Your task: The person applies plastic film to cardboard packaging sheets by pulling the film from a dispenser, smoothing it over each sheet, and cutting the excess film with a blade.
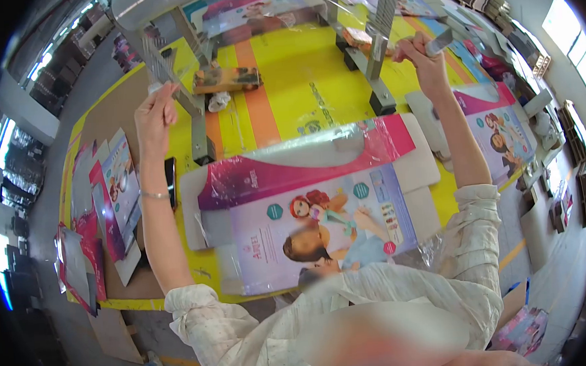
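Note:
My left hand [156, 117] is raised at the left, fingers pinched together beside a metal post of the stand. A pale bit shows at its fingertips; what it grips, if anything, I cannot make out. My right hand [428, 61] is raised on the other side with its fingers closed, near the right metal post [380, 57]. A short greyish flat piece [440, 42] sticks out by its fingers; its kind is unclear. Below and between my arms lies a flat printed doll carton [322, 228] with a clear window and a pink flap.
On the yellow table [287, 83] stands a metal stand under a large film-like roll [154, 5]. A tape-wrapped block [226, 80] and crumpled white scrap [219, 101] lie at its foot. More flat cartons [120, 193] lie left, others [494, 130] right. A dark phone-like object [171, 180] lies near my left forearm.

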`<state>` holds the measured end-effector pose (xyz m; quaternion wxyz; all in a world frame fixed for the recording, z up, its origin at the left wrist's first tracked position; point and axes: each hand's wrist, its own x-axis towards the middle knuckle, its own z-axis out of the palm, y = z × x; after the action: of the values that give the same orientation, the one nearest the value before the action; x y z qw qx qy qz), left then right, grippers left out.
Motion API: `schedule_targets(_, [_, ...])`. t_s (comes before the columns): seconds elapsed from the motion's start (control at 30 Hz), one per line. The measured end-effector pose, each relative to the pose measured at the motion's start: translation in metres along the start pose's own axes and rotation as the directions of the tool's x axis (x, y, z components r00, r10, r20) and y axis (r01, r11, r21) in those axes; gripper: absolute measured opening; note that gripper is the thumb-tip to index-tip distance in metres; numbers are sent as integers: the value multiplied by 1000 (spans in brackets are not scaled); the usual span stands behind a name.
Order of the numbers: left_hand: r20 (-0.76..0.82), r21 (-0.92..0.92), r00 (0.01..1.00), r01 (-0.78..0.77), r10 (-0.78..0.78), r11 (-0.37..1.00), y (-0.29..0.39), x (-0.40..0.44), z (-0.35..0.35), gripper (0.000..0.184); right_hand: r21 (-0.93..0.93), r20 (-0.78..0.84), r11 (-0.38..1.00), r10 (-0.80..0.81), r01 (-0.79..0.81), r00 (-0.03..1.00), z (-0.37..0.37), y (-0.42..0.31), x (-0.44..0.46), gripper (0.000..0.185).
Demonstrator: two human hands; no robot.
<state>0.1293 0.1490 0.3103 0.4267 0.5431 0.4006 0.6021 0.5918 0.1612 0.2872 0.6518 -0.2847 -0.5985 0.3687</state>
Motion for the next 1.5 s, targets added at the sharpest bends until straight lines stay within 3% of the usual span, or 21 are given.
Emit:
schedule_targets(0.07, [-18,101,997,83,-81,991,2,-40,-1,21,-100,-23,992,70,-72,997,-8,-7,-35,33])
schedule_targets(0.13, [-3,108,994,113,-113,988,-5,-86,-13,20,-45,-10,988,150,-150,989,-18,-14,-79,33])
schedule_targets(0.33, [193,175,953,201,-233,964,4,-231,-19,14,-36,63,939,344,-343,937,-49,-47,-226,37])
schedule_targets(0.47, [381,143,805,436,-456,889,-6,-306,-26,11,-9,109,844,534,-536,839,-59,-68,-312,39])
schedule_targets(0.53, [466,241,681,516,-564,822,-12,-323,-27,9,-79,31,798,601,-597,799,-48,-75,-338,40])
schedule_targets(0.67, [121,316,581,746,-805,586,-54,-354,-17,11,-140,-189,771,595,-621,781,-42,-44,-379,40])
schedule_targets(0.77, [39,296,659,710,-751,639,-57,-358,-8,14,-306,-250,782,485,-543,838,-33,-22,-388,39])
schedule_targets(0.83, [-228,460,678,707,-698,537,-44,-355,7,19,-522,-284,730,338,-441,897,-24,-23,-386,37])
schedule_targets(1.0, [-293,506,701,690,-650,517,-53,-360,-2,23,-364,-377,732,449,-575,810,-27,-22,-386,36])
schedule_targets(1.1, [-294,557,690,686,-661,468,-35,-348,-19,25,-341,-313,687,561,-642,767,-51,-32,-364,31])
schedule_targets(1.2, [-305,665,580,697,-755,267,-6,-323,-44,27,-479,-458,553,505,-682,731,-89,-60,-307,10])
schedule_targets(1.3, [-404,717,663,658,-630,233,6,-285,-78,25,-559,-583,407,427,-723,691,-112,-80,-245,16])
schedule_targets(1.37, [-346,728,827,535,-444,429,12,-238,-71,25,-620,-548,383,414,-685,727,-81,-91,-171,29])
schedule_targets(1.43, [-252,651,922,387,-295,654,14,-190,-63,30,-733,-381,437,372,-522,846,-28,-91,-101,44])
schedule_targets(1.5, [-170,496,963,265,-207,827,8,-143,-59,35,-849,-8,522,137,-79,990,28,-78,-42,31])
